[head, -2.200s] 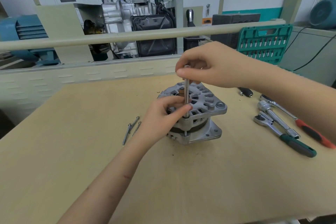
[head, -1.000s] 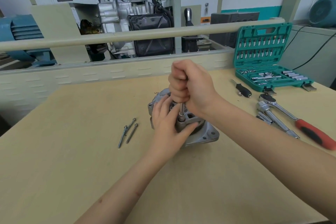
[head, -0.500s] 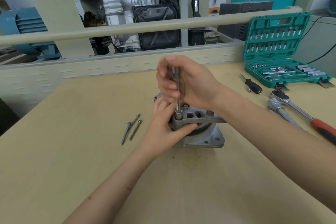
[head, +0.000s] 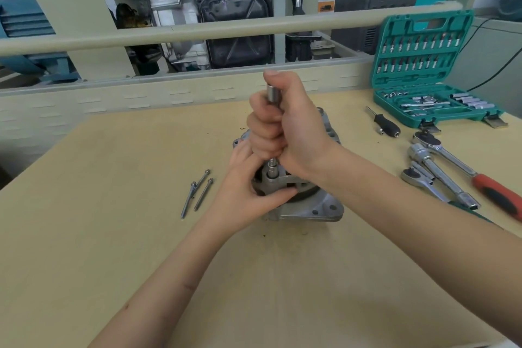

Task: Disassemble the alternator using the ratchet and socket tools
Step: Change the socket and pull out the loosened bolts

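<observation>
The alternator [head: 308, 206] is sitting upright near the middle of the pale wooden counter [head: 113, 248], its flat mounting flange facing the near right side. The left hand [head: 248, 192] is gripping the near left side of the housing, with the thumb lying across the front edge and the fingers curling over the top. The right hand [head: 285, 127] is closing in a fist around a slim socket extension [head: 272, 93] that is standing vertically, the thumb pointing up beside its silver top end. The lower end of that tool is meeting a bolt boss on the top of the alternator, just beside the left thumb; the socket itself is mostly hidden by the fingers.

Three long bolts [head: 197, 195] are lying loose on the counter to the left of the alternator, close together and apart from both hands. To the right, a ratchet with a red handle [head: 463, 167] is lying diagonally, and next to it two more ratchets [head: 432, 175] are resting side by side, one of them partly hidden behind the right forearm. A small black-handled driver [head: 384, 123] is lying farther back, near an open green socket case [head: 426, 70] whose lid is standing up with rows of bits. Beyond a beige rail at the far edge, a sectioned engine unit [head: 209, 8] is standing on display.
</observation>
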The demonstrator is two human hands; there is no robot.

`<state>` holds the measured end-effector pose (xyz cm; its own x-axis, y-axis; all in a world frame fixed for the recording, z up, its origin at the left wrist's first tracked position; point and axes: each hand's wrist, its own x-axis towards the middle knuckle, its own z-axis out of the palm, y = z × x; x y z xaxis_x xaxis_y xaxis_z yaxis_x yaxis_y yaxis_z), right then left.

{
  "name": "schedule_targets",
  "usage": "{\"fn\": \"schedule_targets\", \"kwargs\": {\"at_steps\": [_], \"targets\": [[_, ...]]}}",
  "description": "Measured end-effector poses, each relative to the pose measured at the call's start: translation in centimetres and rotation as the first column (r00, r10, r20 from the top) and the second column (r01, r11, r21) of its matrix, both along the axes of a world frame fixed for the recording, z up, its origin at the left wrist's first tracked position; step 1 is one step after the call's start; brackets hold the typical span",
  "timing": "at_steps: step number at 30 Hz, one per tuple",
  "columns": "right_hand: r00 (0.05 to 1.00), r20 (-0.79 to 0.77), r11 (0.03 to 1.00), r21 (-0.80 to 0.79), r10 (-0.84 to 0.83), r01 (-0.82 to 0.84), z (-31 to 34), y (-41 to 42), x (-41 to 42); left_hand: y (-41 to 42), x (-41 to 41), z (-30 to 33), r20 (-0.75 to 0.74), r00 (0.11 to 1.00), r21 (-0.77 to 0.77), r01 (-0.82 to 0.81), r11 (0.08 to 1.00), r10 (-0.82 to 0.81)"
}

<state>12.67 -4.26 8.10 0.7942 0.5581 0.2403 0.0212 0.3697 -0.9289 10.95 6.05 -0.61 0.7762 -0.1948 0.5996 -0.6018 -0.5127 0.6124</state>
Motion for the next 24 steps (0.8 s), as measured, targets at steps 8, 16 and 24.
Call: {"fn": "schedule_targets", "kwargs": {"at_steps": [8,16,24], "targets": [[0.975,-0.047,0.976,0.001,0.216,-0.216,0.4,-0.6,1.1,0.4,0.3,-0.1,0.001,1.0,-0.011,0.022,1.0,-0.022],[0.98,0.127,0.985,-0.102,0.153,-0.14,1.1,-1.1,0.1,0.3,0.2,0.2,-0.041,0.999,0.007,-0.003,1.0,0.003],[0.983,0.122,0.985,-0.088,-0.139,0.151,1.4,0.9,-1.5,-0.6,0.0,-0.3,0.037,0.998,0.016,-0.052,0.999,0.051]]}}
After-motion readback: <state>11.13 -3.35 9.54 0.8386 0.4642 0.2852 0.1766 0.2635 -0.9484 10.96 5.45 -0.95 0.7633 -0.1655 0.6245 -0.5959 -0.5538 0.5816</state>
